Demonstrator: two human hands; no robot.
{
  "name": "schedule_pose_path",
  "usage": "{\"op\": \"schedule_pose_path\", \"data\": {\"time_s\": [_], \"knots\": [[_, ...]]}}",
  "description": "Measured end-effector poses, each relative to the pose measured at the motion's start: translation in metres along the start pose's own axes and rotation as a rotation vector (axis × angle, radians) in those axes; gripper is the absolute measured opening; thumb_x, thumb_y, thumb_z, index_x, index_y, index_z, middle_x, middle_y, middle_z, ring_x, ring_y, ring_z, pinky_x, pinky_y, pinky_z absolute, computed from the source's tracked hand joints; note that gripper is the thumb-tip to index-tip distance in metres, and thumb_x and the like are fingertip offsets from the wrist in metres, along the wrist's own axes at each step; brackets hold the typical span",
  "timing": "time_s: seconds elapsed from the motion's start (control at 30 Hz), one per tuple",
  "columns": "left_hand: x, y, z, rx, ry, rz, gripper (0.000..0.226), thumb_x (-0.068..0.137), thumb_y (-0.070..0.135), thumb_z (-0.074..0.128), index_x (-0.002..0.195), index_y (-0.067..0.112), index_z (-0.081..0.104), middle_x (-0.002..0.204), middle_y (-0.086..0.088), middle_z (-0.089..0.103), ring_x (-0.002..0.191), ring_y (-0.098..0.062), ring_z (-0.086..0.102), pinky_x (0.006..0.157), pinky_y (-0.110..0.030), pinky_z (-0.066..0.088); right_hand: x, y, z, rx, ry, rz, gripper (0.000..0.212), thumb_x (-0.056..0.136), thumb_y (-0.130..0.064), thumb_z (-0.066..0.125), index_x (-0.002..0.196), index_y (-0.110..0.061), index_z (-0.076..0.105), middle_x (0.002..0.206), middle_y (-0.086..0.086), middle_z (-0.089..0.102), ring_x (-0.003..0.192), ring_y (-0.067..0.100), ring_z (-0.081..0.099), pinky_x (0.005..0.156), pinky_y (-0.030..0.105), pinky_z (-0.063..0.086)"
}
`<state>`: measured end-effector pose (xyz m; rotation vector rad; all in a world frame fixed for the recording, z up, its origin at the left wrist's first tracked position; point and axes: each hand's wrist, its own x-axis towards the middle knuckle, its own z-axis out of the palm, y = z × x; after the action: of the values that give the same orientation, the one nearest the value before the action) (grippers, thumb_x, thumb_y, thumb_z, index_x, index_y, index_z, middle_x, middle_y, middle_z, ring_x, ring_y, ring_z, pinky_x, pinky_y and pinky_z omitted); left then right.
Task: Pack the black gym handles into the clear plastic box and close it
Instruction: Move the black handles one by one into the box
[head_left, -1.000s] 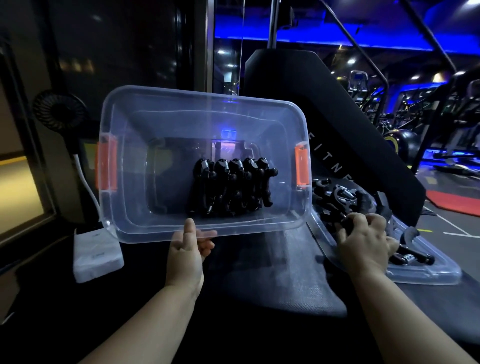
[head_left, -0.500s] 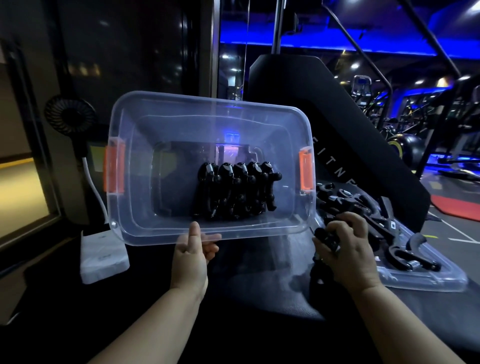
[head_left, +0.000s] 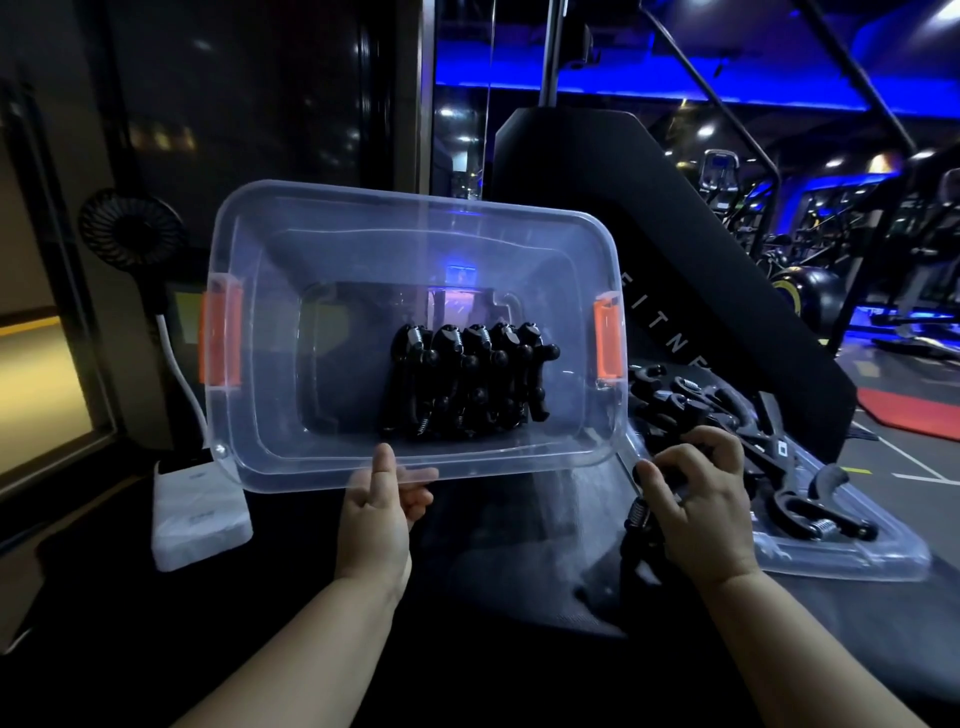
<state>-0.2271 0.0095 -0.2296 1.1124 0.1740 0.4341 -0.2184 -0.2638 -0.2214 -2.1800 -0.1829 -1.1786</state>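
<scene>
The clear plastic box (head_left: 291, 415) with orange latches is tilted up so its opening faces me. My left hand (head_left: 379, 514) grips its near rim. Inside it, several black gym handles (head_left: 467, 384) with springs stand packed in a row. My right hand (head_left: 696, 509) is closed on one more black handle (head_left: 636, 525), held just right of the box above the dark surface. More loose handles (head_left: 810, 499) lie on the clear lid (head_left: 857, 561) at the right.
A white power bank (head_left: 200, 519) with a white cable lies left of the box, beneath a small black fan (head_left: 130, 228). A black padded machine panel (head_left: 701, 270) rises behind the lid. Gym equipment stands far right under blue light.
My right hand has lifted a handle off the lid and brought it left, toward the box. The left hand keeps the box tilted in much the same place.
</scene>
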Motion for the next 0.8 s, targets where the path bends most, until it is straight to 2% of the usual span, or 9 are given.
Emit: {"op": "schedule_pose_path", "data": {"time_s": [0.1,0.27,0.33,0.4,0.47,0.53,0.6,0.73,0.8], "knots": [[0.0,0.0,0.0,0.004,-0.002,0.003,0.03,0.097,0.042,0.041,0.087,0.017,0.052,0.068,0.001,0.073,0.059,-0.01,0.056,0.066,-0.026,0.045,0.0,-0.001,0.001,0.075,0.04,0.06,0.052,0.067,-0.056,0.056,0.092,-0.01,0.056,0.111,0.0,0.037,0.082,-0.006,0.049,0.072,0.026,0.044],[-0.001,0.0,0.0,0.019,-0.001,0.014,0.031,0.098,0.042,0.04,0.088,0.017,0.054,0.069,0.001,0.073,0.062,-0.012,0.056,0.068,-0.027,0.046,0.0,-0.001,0.001,0.317,0.052,0.166,0.068,0.061,-0.048,0.059,0.12,-0.02,0.039,0.117,-0.008,0.039,0.093,-0.002,0.053,0.079,0.009,0.04],[-0.001,0.0,0.0,0.021,-0.003,0.015,0.03,0.098,0.042,0.04,0.088,0.017,0.054,0.07,0.0,0.073,0.062,-0.013,0.056,0.068,-0.028,0.046,0.001,-0.001,0.001,0.375,0.019,0.185,0.072,0.062,-0.043,0.059,0.127,-0.024,0.034,0.12,-0.011,0.043,0.107,-0.003,0.047,0.094,0.018,0.036],[-0.001,0.0,0.0,0.02,-0.003,0.021,0.029,0.098,0.042,0.04,0.091,0.018,0.054,0.072,-0.001,0.073,0.062,-0.013,0.056,0.067,-0.027,0.046,0.002,-0.002,-0.001,0.43,-0.027,0.227,0.076,0.066,-0.028,0.061,0.132,-0.041,0.027,0.13,0.004,0.048,0.121,0.013,0.044,0.098,0.036,0.038],[-0.001,0.0,0.0,0.018,-0.003,0.023,0.028,0.098,0.041,0.04,0.092,0.018,0.054,0.072,-0.001,0.073,0.061,-0.013,0.055,0.066,-0.027,0.045,0.003,-0.006,-0.002,0.484,-0.068,0.246,0.085,0.068,-0.017,0.056,0.136,-0.052,0.018,0.122,0.015,0.054,0.113,0.023,0.053,0.093,0.038,0.044],[-0.001,0.0,0.0,0.021,-0.005,0.021,0.028,0.098,0.041,0.04,0.092,0.017,0.054,0.07,0.0,0.073,0.061,-0.013,0.056,0.066,-0.027,0.046,0.003,-0.011,-0.003,0.501,-0.092,0.255,0.092,0.067,-0.013,0.051,0.142,-0.047,0.009,0.102,0.015,0.058,0.087,0.021,0.057,0.076,0.023,0.048],[0.0,0.0,0.0,0.026,-0.006,0.017,0.03,0.098,0.041,0.039,0.09,0.016,0.053,0.068,0.002,0.073,0.06,-0.012,0.056,0.067,-0.026,0.046,0.002,-0.017,-0.003,0.496,-0.116,0.258,0.095,0.065,-0.012,0.049,0.145,-0.044,0.007,0.084,0.009,0.054,0.069,0.017,0.05,0.063,0.02,0.044],[0.0,0.0,0.001,0.023,-0.002,0.013,0.03,0.098,0.041,0.039,0.087,0.016,0.052,0.066,0.002,0.073,0.059,-0.012,0.055,0.065,-0.026,0.045,0.0,-0.024,0.0,0.413,-0.17,0.268,0.09,0.064,-0.018,0.054,0.139,-0.047,0.015,0.071,-0.005,0.052,0.058,0.006,0.048,0.061,0.021,0.043],[-0.001,0.001,0.001,0.018,-0.001,0.008,0.03,0.098,0.041,0.04,0.087,0.016,0.052,0.066,0.001,0.073,0.059,-0.012,0.055,0.065,-0.026,0.045,0.001,-0.025,0.0,0.382,-0.165,0.267,0.079,0.076,-0.022,0.067,0.137,-0.041,0.021,0.071,-0.005,0.056,0.06,0.007,0.052,0.062,0.021,0.044]]}}
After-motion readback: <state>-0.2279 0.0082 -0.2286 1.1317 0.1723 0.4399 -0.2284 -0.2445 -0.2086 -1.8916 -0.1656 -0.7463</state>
